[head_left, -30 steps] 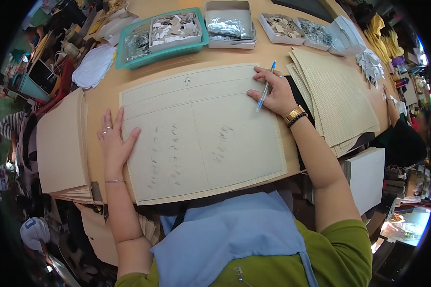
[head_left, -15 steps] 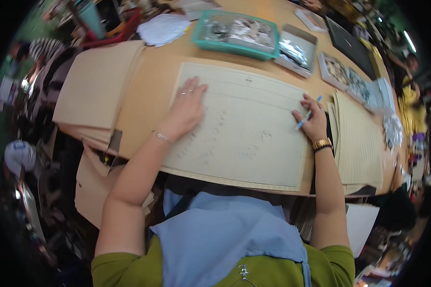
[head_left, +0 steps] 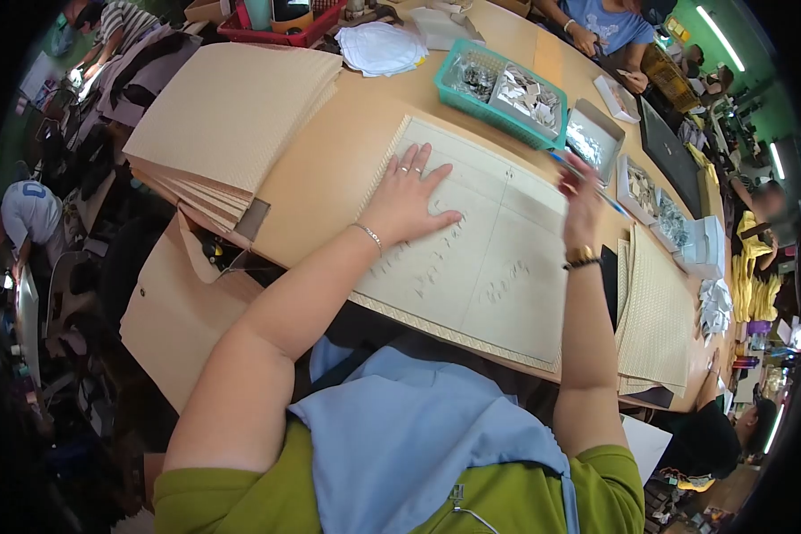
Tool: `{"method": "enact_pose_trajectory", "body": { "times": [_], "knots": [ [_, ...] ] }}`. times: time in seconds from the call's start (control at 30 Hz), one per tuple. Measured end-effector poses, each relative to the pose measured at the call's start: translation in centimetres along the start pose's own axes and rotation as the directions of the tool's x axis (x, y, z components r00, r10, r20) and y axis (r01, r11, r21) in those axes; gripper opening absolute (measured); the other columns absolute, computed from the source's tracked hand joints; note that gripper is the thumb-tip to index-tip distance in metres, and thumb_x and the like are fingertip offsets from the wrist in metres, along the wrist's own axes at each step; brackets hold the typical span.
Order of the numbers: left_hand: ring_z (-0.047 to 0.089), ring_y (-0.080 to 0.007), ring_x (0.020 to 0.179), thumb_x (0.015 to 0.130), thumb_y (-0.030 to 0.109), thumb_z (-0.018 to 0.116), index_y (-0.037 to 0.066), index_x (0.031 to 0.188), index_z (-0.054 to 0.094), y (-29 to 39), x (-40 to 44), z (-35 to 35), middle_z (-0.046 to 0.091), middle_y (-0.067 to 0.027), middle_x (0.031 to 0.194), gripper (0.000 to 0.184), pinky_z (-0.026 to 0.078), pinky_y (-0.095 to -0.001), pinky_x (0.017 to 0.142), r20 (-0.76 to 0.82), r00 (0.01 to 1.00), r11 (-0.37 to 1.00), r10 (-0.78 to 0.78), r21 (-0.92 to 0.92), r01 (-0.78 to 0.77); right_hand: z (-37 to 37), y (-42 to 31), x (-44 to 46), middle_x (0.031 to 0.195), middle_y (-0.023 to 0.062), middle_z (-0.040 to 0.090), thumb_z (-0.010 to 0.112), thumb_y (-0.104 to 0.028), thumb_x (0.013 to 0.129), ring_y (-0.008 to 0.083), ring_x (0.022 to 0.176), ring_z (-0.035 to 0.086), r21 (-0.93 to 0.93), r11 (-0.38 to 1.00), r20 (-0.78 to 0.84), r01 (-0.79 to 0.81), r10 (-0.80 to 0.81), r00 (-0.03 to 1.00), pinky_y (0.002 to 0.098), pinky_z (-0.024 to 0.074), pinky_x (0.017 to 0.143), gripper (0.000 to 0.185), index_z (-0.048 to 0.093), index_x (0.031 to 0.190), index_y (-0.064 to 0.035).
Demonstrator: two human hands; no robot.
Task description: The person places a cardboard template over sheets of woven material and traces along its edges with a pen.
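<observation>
A translucent marked sheet [head_left: 507,258] lies over a cream textured sheet [head_left: 436,333], whose edge shows along the front and left. My left hand [head_left: 409,198] rests flat on the upper left of the marked sheet, fingers spread, a ring and bracelet on it. At the sheet's right edge is my right hand [head_left: 582,203], blurred by motion, with its fingers closed round a blue-and-white pen [head_left: 616,206]. Whether this hand touches the sheet I cannot tell. Printed lines and small dark marks show on the marked sheet.
A stack of cream sheets [head_left: 231,116] stands left; another pile [head_left: 659,311] lies right. Behind are a teal basket [head_left: 498,117] with small metal parts, an open box [head_left: 603,133], small trays [head_left: 636,189] and white round pieces [head_left: 381,48]. A co-worker's hands [head_left: 586,40] show across the table.
The view has turned and shifted. My left hand's fingers have spread on the sheet. My right hand no longer rests at the sheet's upper right corner; the pen has changed its angle.
</observation>
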State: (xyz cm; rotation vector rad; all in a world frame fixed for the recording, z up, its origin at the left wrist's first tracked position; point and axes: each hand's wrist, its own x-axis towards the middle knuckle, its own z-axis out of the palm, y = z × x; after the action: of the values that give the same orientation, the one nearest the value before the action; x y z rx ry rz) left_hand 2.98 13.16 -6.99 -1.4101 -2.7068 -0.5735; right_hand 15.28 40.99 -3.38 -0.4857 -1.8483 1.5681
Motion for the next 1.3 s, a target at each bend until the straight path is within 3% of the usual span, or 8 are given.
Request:
{"method": "enact_pose_trajectory", "body": {
  "times": [0.13, 0.4, 0.43, 0.67, 0.77, 0.87, 0.97, 1.3],
  "knots": [
    [0.02, -0.0395, 0.144, 0.081, 0.067, 0.056, 0.015, 0.144, 0.042, 0.1, 0.0, -0.4, 0.024, -0.0251, 0.154, 0.083, 0.017, -0.0533, 0.116, 0.007, 1.0, 1.0, -0.01, 0.0, 0.01, 10.8, -0.7, 1.5, 0.097, 0.0042, 0.069, 0.064, -0.025, 0.094, 0.0122, 0.087, 0.063, 0.092, 0.992, 0.268, -0.082, 0.055, 0.962, 0.0273, 0.0517, 0.077, 0.027, 0.067, 0.112, -0.0054],
    [0.02, -0.0426, 0.143, 0.079, 0.068, 0.055, 0.013, 0.142, 0.045, 0.1, 0.1, -0.8, 0.027, -0.0273, 0.151, 0.084, 0.016, -0.0542, 0.116, 0.043, 0.999, 1.0, -0.014, -0.026, 0.015, 20.7, 2.2, 4.7, 0.076, 0.0036, 0.068, 0.067, -0.017, 0.083, 0.0116, 0.069, 0.065, -0.32, 0.935, 0.313, 0.155, -0.05, 0.948, 0.0255, 0.0503, 0.063, 0.018, 0.065, 0.089, -0.0004],
    [0.019, -0.0431, 0.143, 0.079, 0.068, 0.055, 0.013, 0.142, 0.045, 0.1, 0.0, -1.1, 0.028, -0.0276, 0.151, 0.084, 0.016, -0.0545, 0.116, 0.065, 0.998, 0.999, -0.017, -0.028, 0.019, 20.8, 1.6, 4.6, 0.072, 0.0145, 0.069, 0.066, -0.021, 0.079, 0.0185, 0.064, 0.067, -0.343, 0.925, 0.317, 0.165, -0.051, 0.947, 0.0311, 0.0534, 0.063, 0.024, 0.067, 0.089, 0.0003],
    [0.02, -0.043, 0.143, 0.08, 0.068, 0.055, 0.013, 0.142, 0.046, -0.2, 0.0, -0.1, 0.029, -0.0284, 0.15, 0.083, 0.016, -0.0559, 0.115, 0.001, 1.0, 1.0, -0.001, -0.031, 0.001, 21.3, 0.4, 4.3, 0.074, 0.0162, 0.07, 0.065, -0.02, 0.079, 0.0206, 0.067, 0.069, -0.429, 0.872, 0.359, 0.237, -0.076, 0.93, 0.0319, 0.0542, 0.064, 0.023, 0.067, 0.087, 0.0012],
    [0.021, -0.0432, 0.142, 0.079, 0.067, 0.055, 0.013, 0.141, 0.046, -0.3, -0.2, 0.2, 0.03, -0.0286, 0.149, 0.083, 0.017, -0.0562, 0.115, -0.041, 0.999, 0.999, 0.005, -0.04, -0.007, 21.4, 0.9, 4.5, 0.073, 0.0089, 0.07, 0.067, -0.02, 0.081, 0.0121, 0.062, 0.063, -0.445, 0.873, 0.342, 0.201, -0.042, 0.939, 0.0282, 0.0519, 0.062, 0.021, 0.066, 0.087, 0.0001],
    [0.023, -0.0435, 0.142, 0.079, 0.066, 0.056, 0.012, 0.141, 0.046, -0.2, -0.1, 0.0, 0.032, -0.0291, 0.147, 0.083, 0.018, -0.0565, 0.114, -0.037, 0.999, 0.999, 0.001, -0.05, -0.003, 20.9, 0.6, 4.0, 0.071, 0.0075, 0.069, 0.067, -0.019, 0.081, 0.0113, 0.061, 0.062, -0.432, 0.879, 0.422, 0.201, 0.001, 0.907, 0.0276, 0.0515, 0.06, 0.02, 0.066, 0.087, 0.0004],
    [0.024, -0.0438, 0.141, 0.079, 0.065, 0.056, 0.011, 0.141, 0.046, -0.3, -0.1, 0.0, 0.034, -0.0293, 0.146, 0.083, 0.019, -0.0564, 0.114, -0.042, 0.999, 0.999, 0.001, -0.038, -0.002, 21.3, 0.5, 3.8, 0.075, 0.0158, 0.071, 0.065, -0.021, 0.08, 0.0215, 0.068, 0.07, -0.441, 0.875, 0.371, 0.199, -0.024, 0.928, 0.0321, 0.0535, 0.064, 0.022, 0.067, 0.085, 0.0002],
    [0.024, -0.0432, 0.141, 0.078, 0.064, 0.058, 0.01, 0.144, 0.04, -0.2, -0.1, 0.0, 0.035, -0.0281, 0.146, 0.087, 0.021, -0.0557, 0.114, -0.046, 0.999, 1.0, 0.003, -0.028, -0.005, 21.5, 0.4, 3.5, 0.072, 0.015, 0.07, 0.065, -0.019, 0.079, 0.0213, 0.065, 0.068, -0.421, 0.876, 0.356, 0.235, -0.079, 0.931, 0.0318, 0.0524, 0.062, 0.019, 0.067, 0.084, -0.0004]
  ]
}}
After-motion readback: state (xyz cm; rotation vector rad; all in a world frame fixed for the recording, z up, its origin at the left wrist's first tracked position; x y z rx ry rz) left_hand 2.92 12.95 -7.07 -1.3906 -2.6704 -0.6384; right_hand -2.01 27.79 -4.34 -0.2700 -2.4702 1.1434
